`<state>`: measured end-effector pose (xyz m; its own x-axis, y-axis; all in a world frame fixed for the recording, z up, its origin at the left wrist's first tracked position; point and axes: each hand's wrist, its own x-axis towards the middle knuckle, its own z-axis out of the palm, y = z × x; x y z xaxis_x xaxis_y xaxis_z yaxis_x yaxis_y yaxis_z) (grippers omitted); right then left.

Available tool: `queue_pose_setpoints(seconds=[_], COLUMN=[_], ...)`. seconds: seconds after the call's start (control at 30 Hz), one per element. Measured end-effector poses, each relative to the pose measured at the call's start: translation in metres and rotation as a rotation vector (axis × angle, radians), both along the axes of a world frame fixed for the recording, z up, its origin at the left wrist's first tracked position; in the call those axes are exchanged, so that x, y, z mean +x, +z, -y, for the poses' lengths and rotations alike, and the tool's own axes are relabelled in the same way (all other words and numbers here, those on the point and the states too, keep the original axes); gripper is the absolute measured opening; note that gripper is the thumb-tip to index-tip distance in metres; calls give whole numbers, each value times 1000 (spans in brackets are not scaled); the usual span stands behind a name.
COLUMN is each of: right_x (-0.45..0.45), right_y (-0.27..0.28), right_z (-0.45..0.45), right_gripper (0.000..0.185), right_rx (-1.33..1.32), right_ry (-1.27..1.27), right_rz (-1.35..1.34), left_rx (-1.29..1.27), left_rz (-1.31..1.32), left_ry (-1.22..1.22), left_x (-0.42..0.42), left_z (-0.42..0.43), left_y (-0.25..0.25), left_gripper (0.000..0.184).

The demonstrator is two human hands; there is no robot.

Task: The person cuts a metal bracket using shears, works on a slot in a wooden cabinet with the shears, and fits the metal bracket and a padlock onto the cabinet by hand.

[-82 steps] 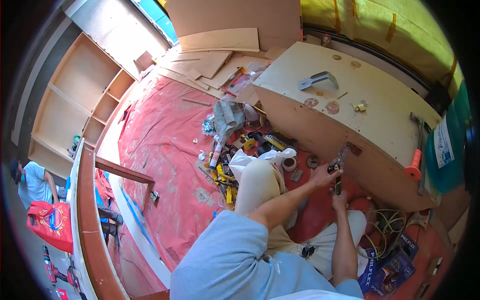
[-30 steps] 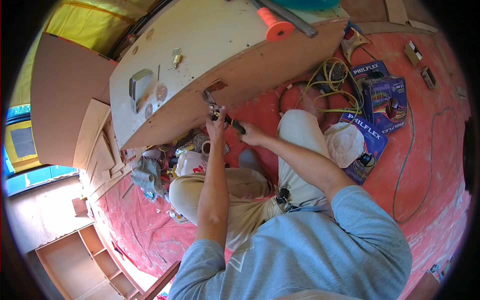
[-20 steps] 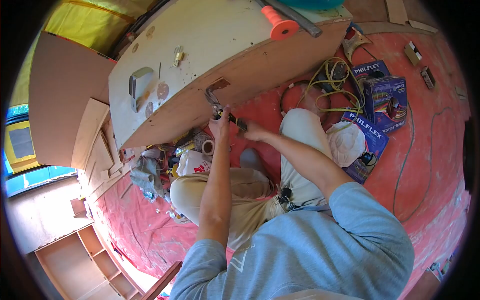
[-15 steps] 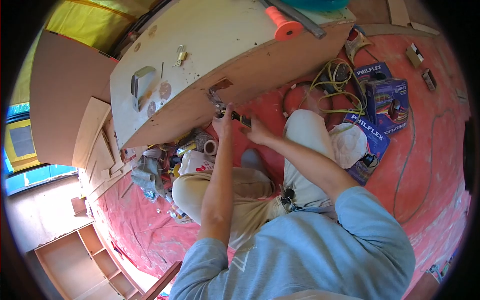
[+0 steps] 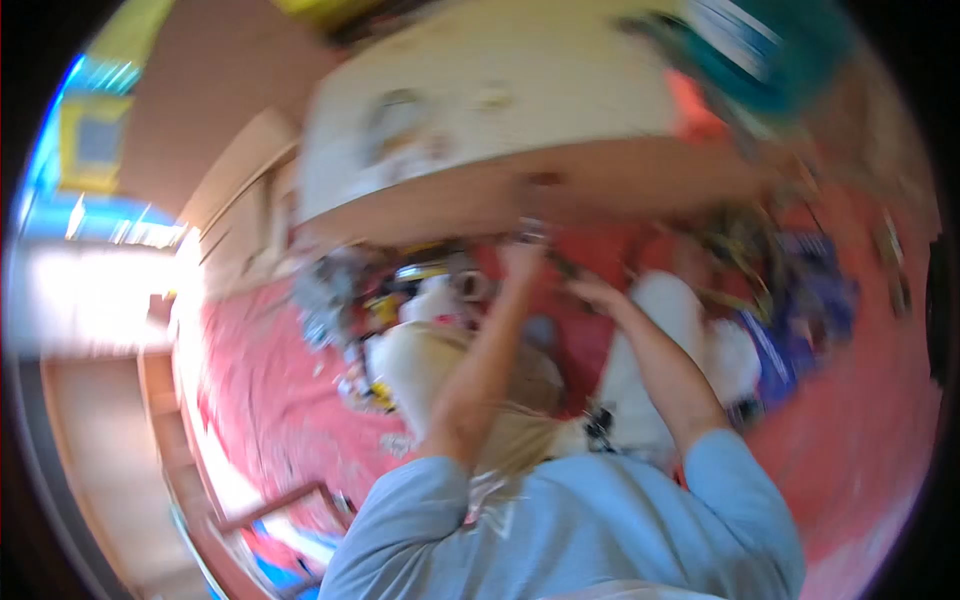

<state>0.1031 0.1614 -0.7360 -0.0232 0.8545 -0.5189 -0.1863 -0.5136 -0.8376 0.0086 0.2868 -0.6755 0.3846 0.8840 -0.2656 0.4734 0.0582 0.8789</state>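
Motion blur softens everything. My left hand (image 5: pixel 525 258) is closed near a shiny metal piece (image 5: pixel 532 228) just below a dark cut-out (image 5: pixel 542 180) in the wooden panel's side. Between the hands runs a black-handled hand tool (image 5: pixel 563 266), its exact kind unclear. My right hand (image 5: pixel 597 292) is closed around the tool's near end, while my left fingers seem to grip its front. The pale-topped wooden panel (image 5: pixel 480 140) lies ahead, its brown side facing me.
A curved handle (image 5: pixel 392 125) and a small padlock (image 5: pixel 494 96) rest on the panel. At upper right are an orange piece (image 5: pixel 695 105) and a teal object (image 5: pixel 775 55). Blue boxes (image 5: pixel 815 290) and tangled cord (image 5: pixel 735 250) lie right; assorted clutter (image 5: pixel 340 290) lies left.
The view has swung, so the panel and both hands appear farther right and lower, and blurred. My hands keep their hold on the tool beside the cut-out.
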Motion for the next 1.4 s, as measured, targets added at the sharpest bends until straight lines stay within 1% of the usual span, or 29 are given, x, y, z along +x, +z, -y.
queue_pose_setpoints(seconds=[0.03,0.07,0.1,0.13,0.17,0.2,0.23,0.27,0.33,0.43,0.53,0.6,0.63,0.73,0.83,0.93,1.0,1.03,1.1,1.13,1.17,1.2,1.23,1.27,1.3,1.33,1.37,1.4], right_x=[-1,2,-2,-14,-5,6,8,5,2,-15,-35,-33,-37,-49,-70,-72,-77,-80,-86,-71,-66,-66,-63,-59,-54,-51,-46,-41], right_y=[-15,-24,-26,46,28,13,9,25,33,47,55,35,34,38,69,43,45,56,90,33,23,31,36,43,50,56,63,63], right_z=[1,-4,-10,-6,-10,-12,-12,-14,-24,-29,-35,-42,-48,-55,-56,-66,-62,-58,-45,-51,-49,-43,-38,-35,-34,-34,-36,-34], right_gripper=[73,75,74,69,63,58,55,54,55,55,59,59,58,57,52,45,40,38,38,40,41,42,43,44,45,46,48,48], right_rx=[245,201,271,129,43,-1,71,164,313,298,352,343,341,318,293,268,214,186,126,73,48,40,40,59,92,121,195,156], right_ry=[5,58,-3,-81,-65,39,58,111,254,196,205,319,374,333,282,296,276,248,171,187,173,158,141,126,123,118,180,170], right_rz=[125,205,37,-62,-338,-580,-707,-750,-818,-929,-932,-954,-963,-883,-804,-764,-688,-645,-631,-625,-607,-635,-670,-723,-782,-834,-899,-916], left_rx=[122,276,464,383,89,42,-19,-81,-94,-66,-128,-145,-152,-135,-102,-160,-180,-200,-127,-191,-192,-172,-267,-345,-390,-371,-362,-333], left_rz=[-97,-173,-240,-74,153,-14,54,125,53,55,105,121,128,220,270,250,259,265,212,124,-17,193,126,297,241,192,270,420], left_ry=[17,74,158,195,137,285,273,243,297,395,416,411,406,414,496,573,592,586,559,454,450,452,400,469,424,476,438,418], left_x=[0,2,4,2,-3,-10,-17,-14,-10,-30,-50,-56,-61,-78,-88,-94,-90,-83,-80,-90,-86,-77,-76,-67,-68,-64,-61,-57], left_z=[5,6,1,-2,-4,15,11,4,-4,7,8,6,3,4,4,7,-5,-9,-5,19,20,8,5,20,8,1,1,4], left_y=[-10,-22,-38,-38,-1,64,64,55,39,76,85,80,85,105,107,108,75,57,57,128,138,80,83,125,95,77,75,82], left_gripper=[44,45,47,52,56,51,53,55,60,61,59,58,57,55,54,55,53,52,49,46,45,40,39,43,43,42,41,38])
